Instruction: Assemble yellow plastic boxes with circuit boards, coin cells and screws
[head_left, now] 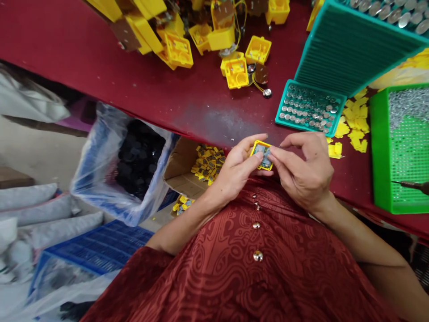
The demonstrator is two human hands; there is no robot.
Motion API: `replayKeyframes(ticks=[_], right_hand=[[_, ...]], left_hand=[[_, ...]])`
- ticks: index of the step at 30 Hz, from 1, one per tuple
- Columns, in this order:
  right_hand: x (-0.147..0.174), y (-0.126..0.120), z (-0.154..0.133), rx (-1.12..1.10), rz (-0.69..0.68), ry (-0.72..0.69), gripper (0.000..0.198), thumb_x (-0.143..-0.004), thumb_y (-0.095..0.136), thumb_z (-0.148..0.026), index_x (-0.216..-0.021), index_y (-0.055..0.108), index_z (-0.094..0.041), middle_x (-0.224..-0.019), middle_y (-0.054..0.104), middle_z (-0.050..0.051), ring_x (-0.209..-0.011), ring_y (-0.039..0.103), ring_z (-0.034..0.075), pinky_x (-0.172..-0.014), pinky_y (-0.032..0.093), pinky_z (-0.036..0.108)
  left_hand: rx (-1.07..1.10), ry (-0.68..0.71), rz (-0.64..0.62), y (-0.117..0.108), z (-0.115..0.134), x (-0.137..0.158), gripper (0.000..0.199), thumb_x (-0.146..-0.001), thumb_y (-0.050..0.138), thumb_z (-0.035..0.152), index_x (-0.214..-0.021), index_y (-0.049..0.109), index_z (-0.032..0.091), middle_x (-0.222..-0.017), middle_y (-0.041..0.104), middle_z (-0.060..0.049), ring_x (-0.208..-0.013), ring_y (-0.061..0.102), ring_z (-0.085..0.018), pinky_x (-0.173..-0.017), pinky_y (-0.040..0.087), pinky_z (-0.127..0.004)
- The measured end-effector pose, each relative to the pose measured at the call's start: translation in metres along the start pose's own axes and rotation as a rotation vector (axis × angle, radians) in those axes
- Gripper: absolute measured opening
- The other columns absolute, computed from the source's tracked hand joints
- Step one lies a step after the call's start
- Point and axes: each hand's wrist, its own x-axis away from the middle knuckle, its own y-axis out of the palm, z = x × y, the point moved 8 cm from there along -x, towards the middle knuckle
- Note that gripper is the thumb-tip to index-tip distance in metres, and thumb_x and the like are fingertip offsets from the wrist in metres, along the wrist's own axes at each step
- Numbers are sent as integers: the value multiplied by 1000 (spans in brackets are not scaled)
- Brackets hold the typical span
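In front of my body, my left hand (236, 167) grips a small yellow plastic casing (257, 144) by its edges, thumb laid across its face. Inside the casing sits a grey-blue insert (265, 158), partly covered by that thumb. From the other side, my right hand (303, 167) has its fingertips together at the casing's right edge, touching it; whatever they may pinch is hidden. Just beyond the right hand stands a teal tray (279, 117) holding rows of round silver button cells (301, 111).
Yellow housings (236, 71) with wires and small speakers crowd the far side of the red table (161, 98). A tilted teal tray (338, 53) and a green basket (382, 179) of screws with a screwdriver (414, 185) are rightward. Left below are a cardboard box (179, 172) and lined crate (89, 179).
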Motion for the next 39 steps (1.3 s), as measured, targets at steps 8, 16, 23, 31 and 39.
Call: replayKeyframes(ticks=[8,16,23,31,39], right_hand=[[11,2,2,55,99,17,17,-94,75,-8,-105,70,-19,-102,69,7,-99,59,21,-87,54,37],[10,-5,7,39,37,6,15,-95,71,-10,-102,69,-22,-100,71,6,-97,62,22,-82,53,38],[4,-19,10,43,-48,35,13,-99,68,-11,-96,68,-23,-99,71,6,-96,61,20,-87,54,39],[4,-22,13,-6,-45,-38,11,-98,70,-11,-93,65,-20,-97,69,6,-94,58,19,-82,54,34],[4,-22,13,-14,-103,26,13,-98,68,-11,-90,67,-21,-95,69,5,-92,61,19,-80,52,38]], left_hand=[[-177,117,64,0,4,-5,42,-94,74,28,-133,61,18,-108,67,-3,-91,66,-14,-77,70,-28],[-67,-41,-34,10,-8,-12,45,-88,84,33,-127,67,18,-104,72,-2,-88,71,-13,-70,66,-21],[124,-144,-158,22,-18,-12,45,-83,91,34,-121,71,20,-105,75,-1,-90,73,-14,-76,67,-25],[155,-205,-177,28,-18,-9,38,-84,91,28,-112,69,17,-95,72,1,-83,72,-11,-75,68,-24],[104,-184,-137,27,-24,-10,44,-82,90,29,-115,63,18,-97,73,0,-82,72,-12,-75,67,-26]])
